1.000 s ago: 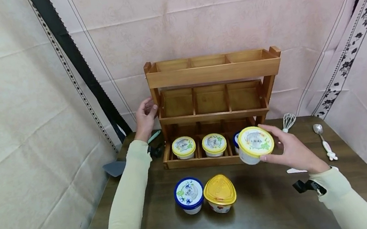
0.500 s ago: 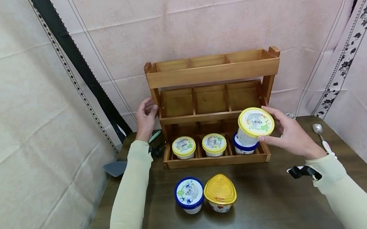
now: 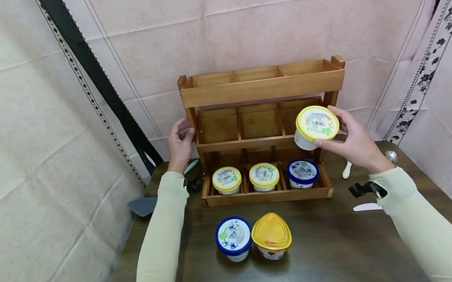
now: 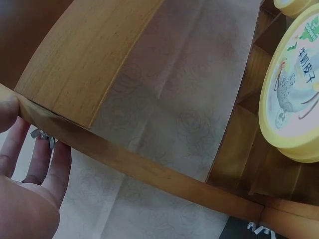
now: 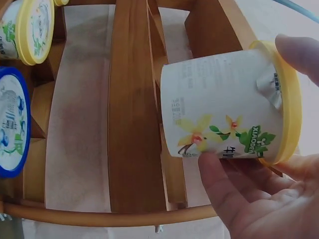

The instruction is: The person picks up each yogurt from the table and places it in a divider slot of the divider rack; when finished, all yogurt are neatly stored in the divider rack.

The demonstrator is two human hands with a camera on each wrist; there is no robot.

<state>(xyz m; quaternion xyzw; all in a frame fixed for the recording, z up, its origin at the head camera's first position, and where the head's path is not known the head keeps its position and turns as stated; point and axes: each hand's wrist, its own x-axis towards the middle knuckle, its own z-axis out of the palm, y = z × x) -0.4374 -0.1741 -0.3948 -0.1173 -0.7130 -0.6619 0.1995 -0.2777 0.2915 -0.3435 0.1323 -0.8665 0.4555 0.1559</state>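
My right hand (image 3: 354, 140) grips a white tub with a yellow lid (image 3: 317, 123), thumb and fingers at its rim and side. In the head view the tub hangs before the right compartment of the middle tier; the right wrist view shows vanilla flowers on its wall (image 5: 224, 104). My left hand (image 3: 180, 144) holds the left side post of a three-tier wooden rack (image 3: 262, 89); its thumb and fingers lie about the post (image 4: 124, 157) near a wing nut. Two yellow-lidded tubs (image 3: 227, 180) and a blue-lidded tub (image 3: 303, 172) sit in the bottom tier.
On the table (image 3: 317, 248) before the rack stand another blue-lidded tub (image 3: 233, 238) and a cup with a rounded triangular yellow lid (image 3: 271, 235). A grey spatula (image 3: 142, 207) lies left; a white blade-shaped piece (image 3: 366, 207) and a spoon (image 3: 391, 156) lie right.
My right hand has raised the yellow-lidded tub from before the bottom tier up to the middle tier, uncovering the blue-lidded tub in the rack. My left hand has stayed at the post.
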